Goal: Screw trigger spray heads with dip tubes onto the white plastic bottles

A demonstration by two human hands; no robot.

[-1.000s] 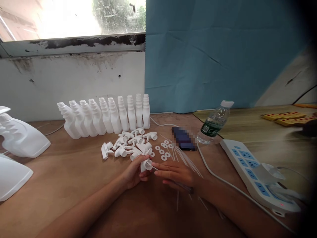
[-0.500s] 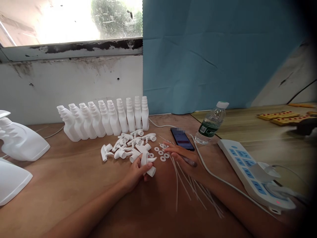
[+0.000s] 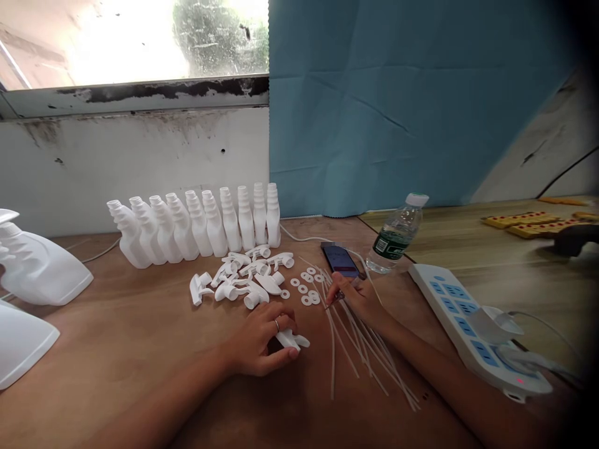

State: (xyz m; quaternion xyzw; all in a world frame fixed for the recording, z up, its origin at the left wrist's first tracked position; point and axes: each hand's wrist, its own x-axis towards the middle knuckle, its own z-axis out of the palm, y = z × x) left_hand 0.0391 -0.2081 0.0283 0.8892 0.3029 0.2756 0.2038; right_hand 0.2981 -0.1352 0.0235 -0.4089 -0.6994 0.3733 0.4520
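Observation:
My left hand [image 3: 264, 337], with a ring on one finger, is curled around a white trigger sprayer head [image 3: 289, 340] low over the table and partly hides it. My right hand [image 3: 358, 299] pinches a slim tool with a thin tip [image 3: 333, 301], its kind not clear, mostly covered by the fingers. That tip points down beside several flat white washers [image 3: 303, 289]. Under and in front of the right hand several thin white dip tubes [image 3: 360, 346] lie fanned out. Beyond my left hand is a loose pile of white trigger sprayer heads [image 3: 256, 268].
White spray bottles [image 3: 199, 218] stand in a row along the wall. Larger white bottles [image 3: 42, 265] are at the left. A phone [image 3: 340, 259], a water bottle [image 3: 395, 237], a white cable and a power strip [image 3: 461, 312] lie or stand at the right.
My left hand has lowered the sprayer head toward the table and turned palm-down over it. My right hand has drawn back from the washers and now holds the slim tool in a pinch, tip downward.

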